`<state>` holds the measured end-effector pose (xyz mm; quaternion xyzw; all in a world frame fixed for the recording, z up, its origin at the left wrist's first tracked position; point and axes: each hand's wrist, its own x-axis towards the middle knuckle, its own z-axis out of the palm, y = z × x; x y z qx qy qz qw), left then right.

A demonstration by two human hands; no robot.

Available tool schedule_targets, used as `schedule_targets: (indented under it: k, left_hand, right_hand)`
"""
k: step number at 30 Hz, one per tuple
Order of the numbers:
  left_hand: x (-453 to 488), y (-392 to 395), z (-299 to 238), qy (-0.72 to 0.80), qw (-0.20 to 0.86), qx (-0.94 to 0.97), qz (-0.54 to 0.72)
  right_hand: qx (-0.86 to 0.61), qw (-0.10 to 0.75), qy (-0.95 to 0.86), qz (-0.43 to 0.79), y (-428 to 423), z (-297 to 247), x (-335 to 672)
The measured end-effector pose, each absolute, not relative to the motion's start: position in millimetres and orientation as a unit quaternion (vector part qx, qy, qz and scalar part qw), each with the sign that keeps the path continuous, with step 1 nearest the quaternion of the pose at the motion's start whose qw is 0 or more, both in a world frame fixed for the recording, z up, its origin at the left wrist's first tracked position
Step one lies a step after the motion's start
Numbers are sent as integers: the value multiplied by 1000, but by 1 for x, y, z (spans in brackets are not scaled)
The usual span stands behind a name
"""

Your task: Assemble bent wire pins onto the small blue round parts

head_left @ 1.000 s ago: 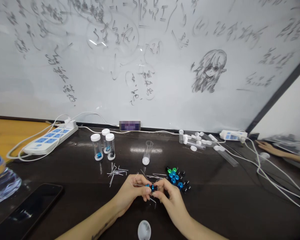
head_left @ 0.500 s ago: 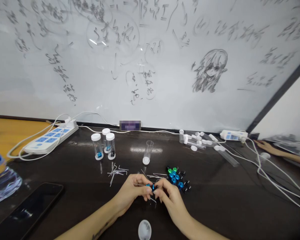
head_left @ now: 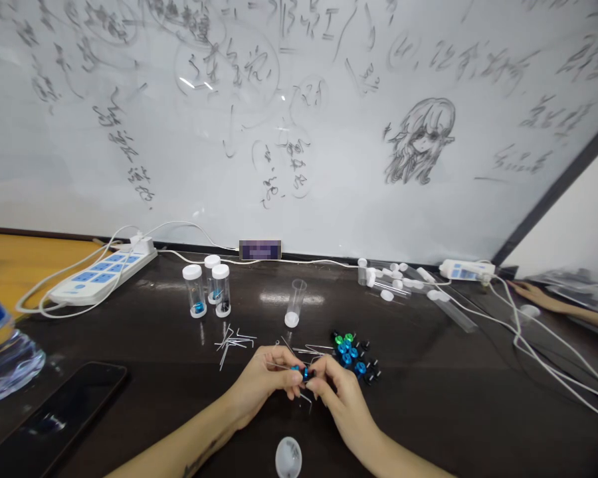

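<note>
"While the left hand [head_left: 262,380] and the right hand [head_left: 343,395] meet at the lower centre of the frame, what sits between them?"

"A small blue part [head_left: 305,374], glossy, rounded and metallic-looking, with a dark end. The left hand pinches it between thumb and fingers, along with a thin, straight metal rod [head_left: 278,366]; the right hand's thumb and finger are clamped on its right side."

"And which shapes lie around?"

"Just right of the hands, shiny blue and green discs [head_left: 346,359] heaped with black screw-like pieces [head_left: 373,373]. Left of centre, slender bent metal rods [head_left: 233,342] overlap. In mid-frame, a smooth clear cylinder [head_left: 296,304] stands upright on a white base; further left, three clear tubes [head_left: 194,291] wear white caps. At the bottom edge, a translucent, rounded object [head_left: 288,458] sits on the dark, polished tabletop [head_left: 428,411]."
</note>
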<state>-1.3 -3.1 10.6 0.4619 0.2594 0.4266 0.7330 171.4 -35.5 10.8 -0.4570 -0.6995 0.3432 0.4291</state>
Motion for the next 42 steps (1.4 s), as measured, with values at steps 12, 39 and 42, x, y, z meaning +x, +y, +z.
schedule_targets:
  k: [12,39,42]
  left_hand:
    - [-2,-3,10,257,733,466,424]
    - [-2,-3,13,259,733,459,430]
    - [-2,-4,12,252,739,460,423]
  right_hand:
    - [-459,415,-713,329,-36,8,172]
    - [-472,378,-737,302,-35,12,170]
    - [-469,371,-737,314,-35,8,171]
